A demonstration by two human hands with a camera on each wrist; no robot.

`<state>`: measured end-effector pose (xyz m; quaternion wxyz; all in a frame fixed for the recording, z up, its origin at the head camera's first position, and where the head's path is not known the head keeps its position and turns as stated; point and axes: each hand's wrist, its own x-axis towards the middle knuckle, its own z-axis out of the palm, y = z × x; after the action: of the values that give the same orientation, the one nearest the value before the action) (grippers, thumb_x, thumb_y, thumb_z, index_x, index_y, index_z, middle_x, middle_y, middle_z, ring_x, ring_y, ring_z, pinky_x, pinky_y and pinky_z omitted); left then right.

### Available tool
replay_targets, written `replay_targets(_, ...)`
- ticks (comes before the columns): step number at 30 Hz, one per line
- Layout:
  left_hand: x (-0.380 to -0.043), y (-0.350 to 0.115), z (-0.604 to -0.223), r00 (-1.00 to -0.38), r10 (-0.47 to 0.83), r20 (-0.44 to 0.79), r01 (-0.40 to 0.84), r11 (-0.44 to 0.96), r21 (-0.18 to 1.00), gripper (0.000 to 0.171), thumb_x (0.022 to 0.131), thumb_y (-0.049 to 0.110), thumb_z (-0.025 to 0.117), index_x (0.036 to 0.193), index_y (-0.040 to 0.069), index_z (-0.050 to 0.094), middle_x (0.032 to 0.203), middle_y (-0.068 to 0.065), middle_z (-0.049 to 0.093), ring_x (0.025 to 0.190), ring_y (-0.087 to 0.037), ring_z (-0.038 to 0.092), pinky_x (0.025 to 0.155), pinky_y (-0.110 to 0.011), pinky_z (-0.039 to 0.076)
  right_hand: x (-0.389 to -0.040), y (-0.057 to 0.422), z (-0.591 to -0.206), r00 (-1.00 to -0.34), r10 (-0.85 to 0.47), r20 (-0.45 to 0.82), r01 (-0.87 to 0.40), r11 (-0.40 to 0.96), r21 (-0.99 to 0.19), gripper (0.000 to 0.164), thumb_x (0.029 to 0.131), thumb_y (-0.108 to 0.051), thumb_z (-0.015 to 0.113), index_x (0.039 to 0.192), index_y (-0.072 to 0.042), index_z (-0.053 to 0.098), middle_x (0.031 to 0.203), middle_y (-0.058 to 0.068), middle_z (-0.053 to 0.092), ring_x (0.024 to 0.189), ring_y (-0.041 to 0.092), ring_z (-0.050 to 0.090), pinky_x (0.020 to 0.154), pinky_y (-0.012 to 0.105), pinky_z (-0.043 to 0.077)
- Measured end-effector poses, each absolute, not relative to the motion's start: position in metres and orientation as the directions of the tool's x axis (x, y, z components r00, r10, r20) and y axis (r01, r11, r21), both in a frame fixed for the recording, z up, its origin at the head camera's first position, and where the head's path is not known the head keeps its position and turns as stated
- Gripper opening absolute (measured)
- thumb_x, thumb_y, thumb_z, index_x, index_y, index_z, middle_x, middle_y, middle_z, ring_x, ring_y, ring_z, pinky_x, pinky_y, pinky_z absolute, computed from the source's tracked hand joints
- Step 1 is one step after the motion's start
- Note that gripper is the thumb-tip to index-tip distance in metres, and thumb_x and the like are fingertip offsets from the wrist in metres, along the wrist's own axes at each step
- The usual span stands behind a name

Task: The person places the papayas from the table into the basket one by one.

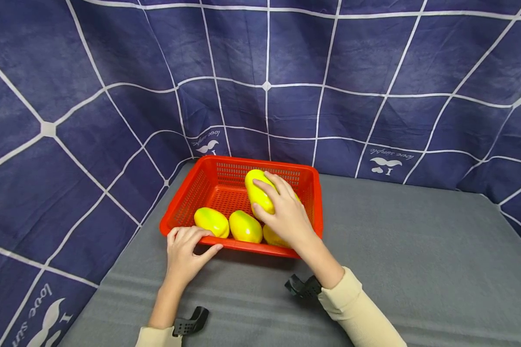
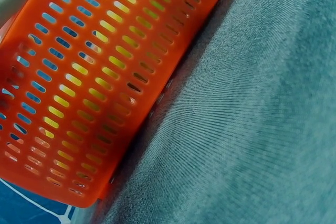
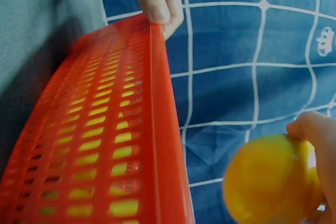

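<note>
A red plastic basket [image 1: 253,247] with slotted walls holds several glossy yellow mangoes. My left hand [image 1: 185,253] grips its near rim at the left, fingers over the edge and thumb along the outside. Inside the basket's outline in the head view, my right hand [image 1: 288,214] holds one mango [image 1: 257,190] tilted above the others; the right wrist view shows this mango [image 3: 270,179] higher than the rim. Along the near wall lie a left mango [image 1: 212,221], a middle mango [image 1: 245,226] and a right mango [image 1: 273,237], partly covered by my right wrist.
The basket stands on a grey cloth-covered surface [image 1: 399,250], close to its far left corner. A dark blue curtain [image 1: 295,53] with white grid lines rises behind and along the left. Black wrist mounts [image 1: 192,322] stick out inward from both sleeves.
</note>
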<state>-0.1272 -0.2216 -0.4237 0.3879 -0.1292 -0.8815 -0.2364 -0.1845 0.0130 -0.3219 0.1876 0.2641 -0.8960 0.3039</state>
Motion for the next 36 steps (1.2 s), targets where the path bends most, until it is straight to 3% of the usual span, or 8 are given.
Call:
replay_targets(3,-0.127,-0.222,-0.422,-0.663,0.048,0.747,0.411,0.857,0.310,0.056,0.079,0.068,0.045,0.079,0.016,0.065,0.077,0.002,0.064,0.080,-0.018,0.053,0.089,-0.041,0.025,-0.193,-0.005,-0.320,-0.819,-0.379,0.432,-0.561,0.686,-0.462,0.045,0.084,-0.035,0.057,0.128,-0.028,0.049,0.140,-0.001,0.040,0.131,0.023,0.035,0.092,0.050,0.043)
replay_targets(9,-0.129,-0.223,-0.420,-0.666,0.056,0.744,0.408,0.862,0.301,0.056,0.079,0.068,0.045,0.080,0.016,0.065,0.079,0.002,0.065,0.081,-0.019,0.054,0.089,-0.041,0.026,-0.215,-0.034,-0.318,-0.878,-0.404,0.256,-0.478,0.730,-0.488,0.046,0.084,-0.036,0.053,0.129,-0.030,0.047,0.142,-0.002,0.037,0.133,0.020,0.032,0.088,0.054,0.044)
replay_targets(15,-0.128,-0.222,-0.419,-0.668,0.059,0.742,0.407,0.864,0.298,0.057,0.079,0.069,0.043,0.080,0.015,0.065,0.079,0.001,0.065,0.081,-0.018,0.054,0.089,-0.041,0.026,-0.232,-0.052,-0.327,-0.889,-0.443,0.112,-0.440,0.762,-0.475,0.046,0.085,-0.037,0.052,0.130,-0.027,0.048,0.142,0.002,0.038,0.131,0.021,0.034,0.093,0.051,0.041)
replay_targets(27,-0.128,-0.222,-0.420,-0.680,0.049,0.732,0.403,0.858,0.318,0.054,0.078,0.067,0.048,0.081,0.016,0.065,0.079,0.002,0.065,0.081,-0.018,0.054,0.090,-0.041,0.026,-0.243,-0.066,-0.342,-0.887,-0.462,0.003,-0.420,0.805,-0.418,0.048,0.085,-0.038,0.055,0.130,-0.023,0.048,0.141,0.005,0.038,0.129,0.023,0.036,0.092,0.048,0.043)
replay_targets(33,-0.127,-0.222,-0.422,-0.662,0.051,0.748,0.414,0.857,0.308,0.052,0.078,0.066,0.050,0.080,0.016,0.065,0.078,0.002,0.065,0.081,-0.018,0.054,0.089,-0.041,0.026,-0.246,-0.067,-0.349,-0.884,-0.467,0.008,-0.437,0.822,-0.366,0.056,0.087,-0.042,0.054,0.137,-0.021,0.039,0.149,0.005,0.026,0.139,0.025,0.021,0.110,0.046,0.022)
replay_targets(36,-0.127,-0.222,-0.422,-0.658,0.049,0.751,0.414,0.857,0.307,0.055,0.078,0.068,0.047,0.080,0.016,0.065,0.078,0.002,0.065,0.081,-0.018,0.054,0.088,-0.041,0.026,-0.247,-0.068,-0.352,-0.887,-0.462,-0.013,-0.429,0.834,-0.347,0.060,0.088,-0.044,0.052,0.140,-0.023,0.033,0.152,0.004,0.018,0.141,0.024,0.014,0.112,0.048,0.014)
